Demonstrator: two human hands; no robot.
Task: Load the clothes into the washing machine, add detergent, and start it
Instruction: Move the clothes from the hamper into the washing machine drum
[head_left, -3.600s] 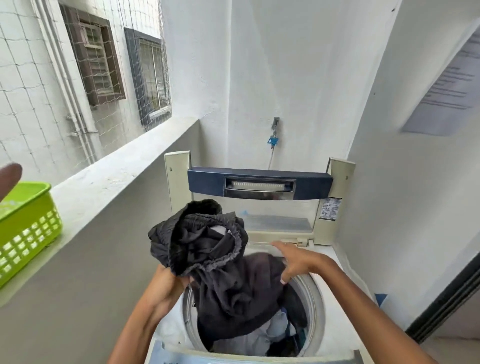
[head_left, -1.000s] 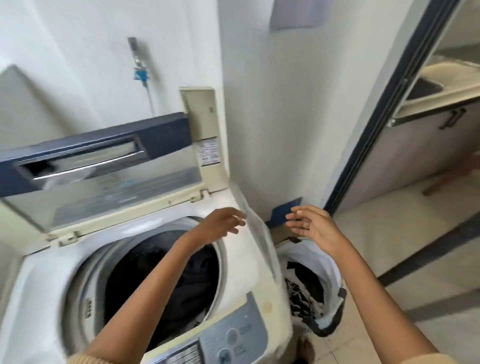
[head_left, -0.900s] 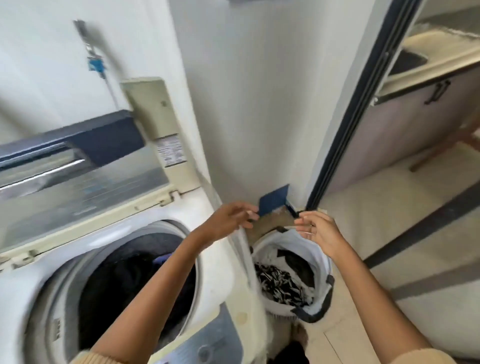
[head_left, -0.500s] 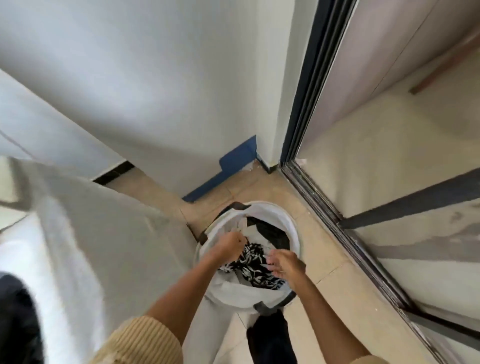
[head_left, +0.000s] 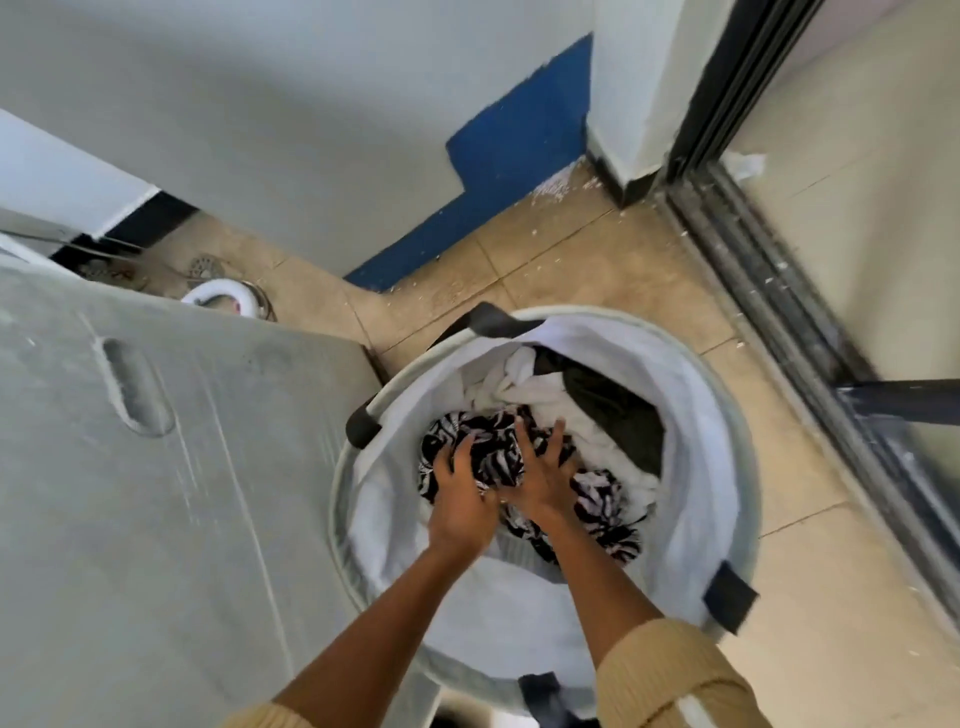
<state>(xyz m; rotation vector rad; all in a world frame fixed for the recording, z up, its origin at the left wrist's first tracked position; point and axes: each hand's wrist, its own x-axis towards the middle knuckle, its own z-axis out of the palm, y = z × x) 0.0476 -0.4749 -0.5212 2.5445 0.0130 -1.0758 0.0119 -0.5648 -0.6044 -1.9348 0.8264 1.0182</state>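
Observation:
A round white laundry basket stands on the floor beside the washing machine's grey side panel. Inside lie a black-and-white patterned garment, a white cloth and a dark olive piece. Both my hands are down in the basket on the patterned garment. My left hand has its fingers curled into the fabric. My right hand lies with spread, straight fingers on top of it. The drum and the detergent are out of view.
A dark sliding-door track runs along the right of the basket. A white wall with a blue painted patch stands behind. A white hose end lies on the tan tiles behind the machine.
I turned from the open drum, where dark clothes went in, down to the basket. Both hands dropped into it and now rest on the patterned garment.

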